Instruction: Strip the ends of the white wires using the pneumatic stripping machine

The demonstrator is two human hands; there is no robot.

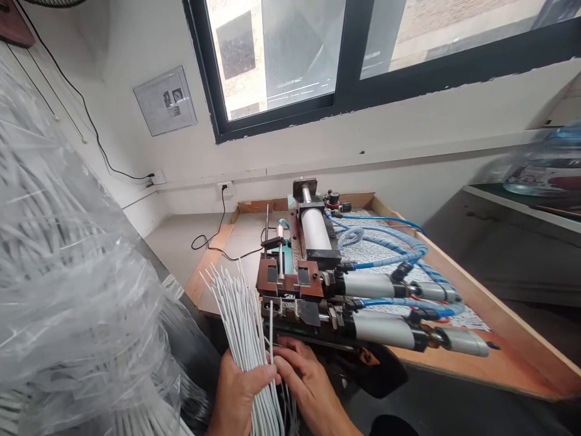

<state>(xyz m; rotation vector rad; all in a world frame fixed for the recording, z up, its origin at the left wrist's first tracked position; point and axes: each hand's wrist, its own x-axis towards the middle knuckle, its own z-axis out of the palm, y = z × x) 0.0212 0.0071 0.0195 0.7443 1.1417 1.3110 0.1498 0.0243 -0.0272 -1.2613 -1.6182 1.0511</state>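
Indoors, white wall (290, 145) beyond tray (512, 378)

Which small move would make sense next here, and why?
Probably guiding the single white cable into the front clamp: its tip already overlaps the clamp in view, the right hand is at its lower part, and the left hand steadies the bundle.

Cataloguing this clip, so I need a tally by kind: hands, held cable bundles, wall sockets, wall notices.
Hands: 2 (left hand, right hand)
Held white cable bundle: 1
Wall sockets: 2 (left socket, right socket)
Wall notice: 1
Total: 6
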